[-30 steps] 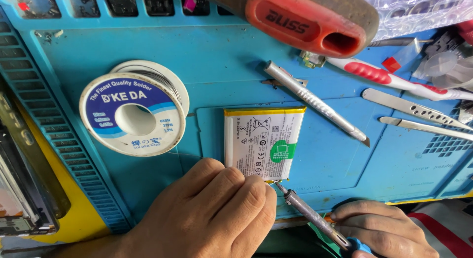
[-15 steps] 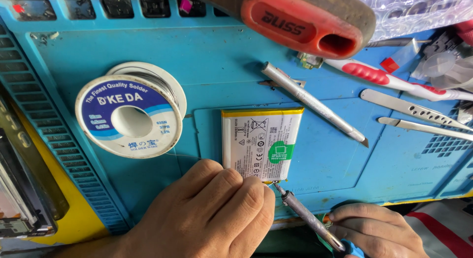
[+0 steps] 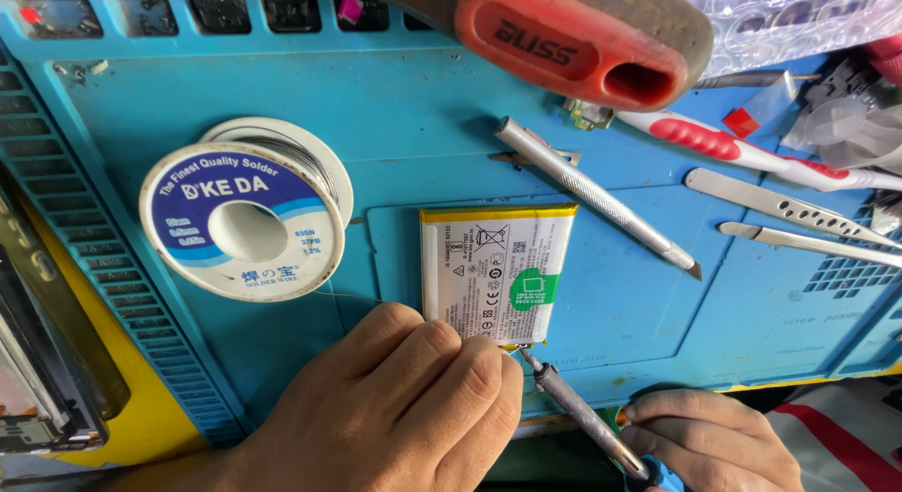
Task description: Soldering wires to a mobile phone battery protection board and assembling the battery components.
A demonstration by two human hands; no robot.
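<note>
Holding a soldering iron like a pen, the right hand has its fingers closed around the handle, so the tip reaches the lower edge of the flat phone battery. The left hand is curled, its fingertips pressed together just beside that tip (probably pinching the thin solder wire, but I cannot tell). Beyond the left knuckles stands the solder spool. Farther from the iron lie a metal knife and tweezers. Everything rests on a blue work mat, on a cluttered bench.
</note>
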